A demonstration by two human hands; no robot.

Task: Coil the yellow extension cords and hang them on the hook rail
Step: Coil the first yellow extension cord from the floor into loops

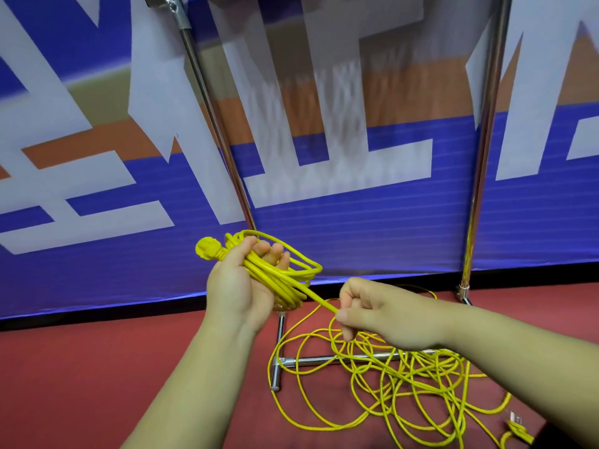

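My left hand (240,283) grips a small coil of yellow extension cord (285,277), with the cord's yellow plug (207,248) sticking out at its upper left. One strand runs from the coil down to my right hand (372,314), which pinches it between thumb and fingers. Below my right hand, the loose yellow cord (405,384) lies in a tangle of several loops on the red floor. A second plug end (518,429) lies at the lower right. No hooks are visible; only the chrome rack shows.
A chrome rack stands ahead: a slanted left upright (214,124), a right upright (486,140) and a base bar (324,360) on the floor under the loose cord. Behind it hangs a blue, white and orange banner (356,222). Red floor (97,367) lies to the left.
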